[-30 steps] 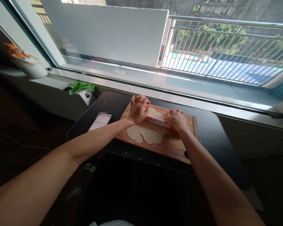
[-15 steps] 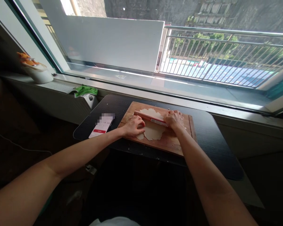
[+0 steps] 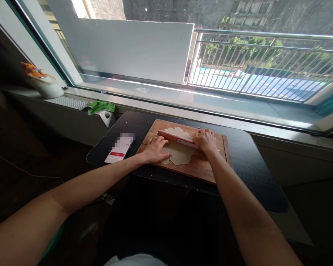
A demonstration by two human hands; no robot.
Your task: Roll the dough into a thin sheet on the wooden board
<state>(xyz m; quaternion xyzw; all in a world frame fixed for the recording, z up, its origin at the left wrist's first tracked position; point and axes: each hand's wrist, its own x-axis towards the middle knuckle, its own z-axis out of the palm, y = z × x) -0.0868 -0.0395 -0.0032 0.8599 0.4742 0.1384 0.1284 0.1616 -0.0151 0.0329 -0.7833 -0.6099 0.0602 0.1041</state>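
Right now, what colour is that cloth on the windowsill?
Bright green: the cloth lies crumpled on the sill, seen in the head view.

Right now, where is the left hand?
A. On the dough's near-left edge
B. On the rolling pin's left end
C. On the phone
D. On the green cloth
A. The left hand lies on the dough edge, off the rolling pin, which only the right hand covers.

Two long bare forearms, no sleeves down to the wrists. No watch, ring or bracelet on either; left hand (image 3: pixel 155 148) and right hand (image 3: pixel 205 139) both ungloved. Hint of green cloth under the left upper arm, well short of the tabletop (image 3: pixel 249 162). Scrap of white garment low, nearest the body.
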